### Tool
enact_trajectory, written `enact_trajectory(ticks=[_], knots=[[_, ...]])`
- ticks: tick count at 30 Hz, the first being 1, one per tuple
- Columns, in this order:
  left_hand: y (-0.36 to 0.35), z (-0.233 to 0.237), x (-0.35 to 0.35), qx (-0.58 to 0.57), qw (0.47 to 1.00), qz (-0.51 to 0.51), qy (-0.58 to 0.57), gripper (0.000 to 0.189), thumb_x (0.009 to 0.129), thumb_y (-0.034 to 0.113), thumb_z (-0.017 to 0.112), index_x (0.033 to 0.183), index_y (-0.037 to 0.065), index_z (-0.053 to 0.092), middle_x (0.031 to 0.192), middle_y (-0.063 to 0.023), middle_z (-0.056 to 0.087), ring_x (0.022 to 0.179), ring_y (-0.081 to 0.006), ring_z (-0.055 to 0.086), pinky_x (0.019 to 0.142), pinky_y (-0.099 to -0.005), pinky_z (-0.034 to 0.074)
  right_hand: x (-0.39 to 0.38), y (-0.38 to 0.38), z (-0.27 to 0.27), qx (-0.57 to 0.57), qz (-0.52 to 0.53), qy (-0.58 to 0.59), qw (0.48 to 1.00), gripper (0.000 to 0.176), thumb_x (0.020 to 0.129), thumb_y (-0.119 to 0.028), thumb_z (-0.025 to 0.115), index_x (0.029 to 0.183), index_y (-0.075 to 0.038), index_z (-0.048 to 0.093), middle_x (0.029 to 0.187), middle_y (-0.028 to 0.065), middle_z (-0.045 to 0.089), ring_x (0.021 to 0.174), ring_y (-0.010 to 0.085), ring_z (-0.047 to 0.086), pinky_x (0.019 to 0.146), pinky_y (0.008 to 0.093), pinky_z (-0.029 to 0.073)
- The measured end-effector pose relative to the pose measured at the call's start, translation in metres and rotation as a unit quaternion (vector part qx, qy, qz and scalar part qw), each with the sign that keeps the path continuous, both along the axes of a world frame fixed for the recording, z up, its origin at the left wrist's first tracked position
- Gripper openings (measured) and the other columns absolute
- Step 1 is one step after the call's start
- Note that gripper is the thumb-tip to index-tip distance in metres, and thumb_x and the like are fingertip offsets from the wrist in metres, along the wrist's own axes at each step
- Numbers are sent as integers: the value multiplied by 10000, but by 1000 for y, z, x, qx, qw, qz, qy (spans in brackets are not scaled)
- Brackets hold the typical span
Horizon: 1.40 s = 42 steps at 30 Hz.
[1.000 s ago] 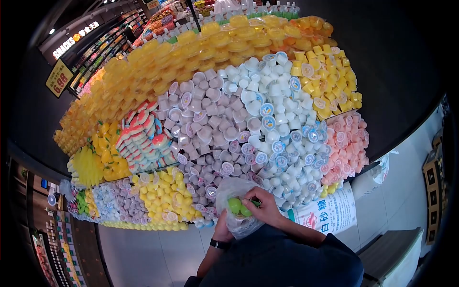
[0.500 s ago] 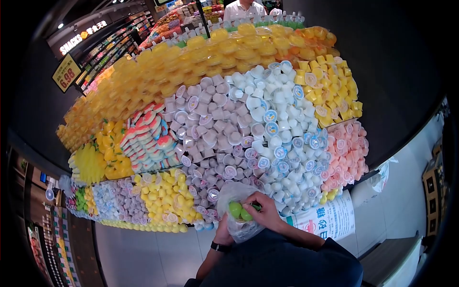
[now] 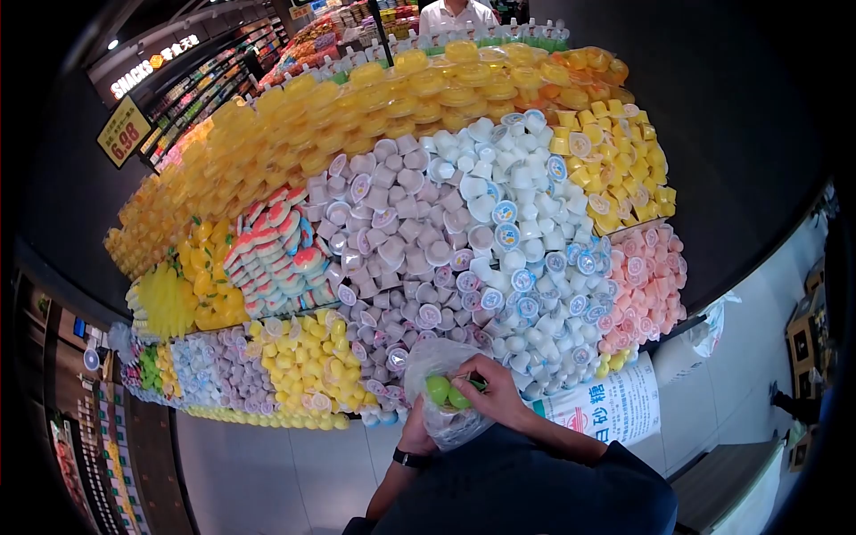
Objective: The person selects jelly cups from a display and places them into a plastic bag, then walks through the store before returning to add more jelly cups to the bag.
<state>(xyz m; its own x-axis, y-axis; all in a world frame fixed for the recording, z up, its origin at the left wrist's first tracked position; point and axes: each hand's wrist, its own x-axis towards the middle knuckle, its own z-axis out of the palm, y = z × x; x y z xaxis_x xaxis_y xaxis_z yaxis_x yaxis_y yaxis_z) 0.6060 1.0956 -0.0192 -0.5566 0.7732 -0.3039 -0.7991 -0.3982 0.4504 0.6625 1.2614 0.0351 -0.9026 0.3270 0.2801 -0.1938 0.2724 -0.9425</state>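
We are standing close against a heaped sweet display, with open room only low on our left.

Reckoning from our hands, the banked cups are closing off everything from 9 to 2 o'clock: yellow cups (image 3: 303, 366) at 9, purple cups (image 3: 392, 241) at 11, white cups (image 3: 508, 232) at 1 and pink cups (image 3: 646, 285) at 2, all packed touching one another. The plastic bag (image 3: 446, 423), which our left hand (image 3: 415, 435) is gripping from beneath while our right hand (image 3: 495, 392) is curling over its mouth, is sitting just beside the nearest cups at 12. A printed sack (image 3: 611, 406) is blocking 3 o'clock. Bare floor (image 3: 267, 473) is lying open from 7 to 8 o'clock.
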Motion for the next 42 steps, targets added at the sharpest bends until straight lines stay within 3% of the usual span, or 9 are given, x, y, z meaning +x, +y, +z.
enact_trajectory(ticks=[8, 20, 24, 26, 33, 38, 42], knots=[[-3, 0, -2, -22, 998, -6, 55, 483, 997, 399, 388, 1312, 37, 443, 1253, -128, 552, 1114, -245, 574, 970, -398, 469, 1, -3, 7, 15, 21, -17, 1000, 142, 809, -70, 679, 926, -12, 622, 831, 79, 600, 667, 156, 558, 596, 273, 441], [-9, -2, -3, -15, 999, 12, 37, 479, 997, 402, 387, 1308, 43, 447, 1235, -123, 562, 1096, -240, 583, 951, -397, 483, -5, -8, 4, 27, 31, -3, 999, 129, 809, -61, 668, 913, -3, 618, 848, 94, 610, 713, 190, 594, 633, 290, 467], [-9, 0, -3, -11, 1000, 16, 18, 474, 996, 399, 390, 1301, 41, 451, 1232, -123, 564, 1095, -239, 583, 952, -397, 482, -5, -9, 1, 35, 32, 22, 999, 153, 830, -94, 664, 949, -12, 614, 843, 86, 574, 663, 162, 552, 585, 280, 445], [-9, 8, -2, -33, 996, 15, 83, 468, 996, 395, 391, 1294, 41, 458, 1235, -122, 561, 1102, -241, 579, 956, -396, 479, -5, -10, 1, 34, 32, 20, 999, 153, 830, -94, 665, 948, -11, 614, 844, 87, 576, 669, 163, 557, 588, 281, 447], [-6, 13, -2, -14, 999, 19, 31, 476, 993, 388, 398, 1310, 36, 444, 1251, -132, 551, 1116, -249, 572, 962, -400, 474, -5, -10, 0, 35, 25, 28, 999, 158, 827, -94, 666, 949, -10, 610, 863, 113, 584, 719, 226, 585, 621, 307, 466], [-10, 6, -1, -28, 993, 15, 113, 480, 993, 379, 399, 1325, 33, 429, 1265, -133, 541, 1127, -249, 564, 968, -398, 467, -4, -7, 0, 50, 20, 22, 998, 144, 838, -80, 660, 957, -11, 616, 891, 111, 606, 795, 231, 619, 692, 305, 482], [-9, 9, 2, -24, 994, 18, 105, 480, 994, 378, 395, 1330, 36, 426, 1279, -131, 531, 1138, -250, 558, 978, -400, 460, -2, -6, 0, 47, 27, 9, 998, 149, 836, -73, 660, 965, -11, 616, 894, 116, 601, 804, 240, 616, 703, 312, 481]])
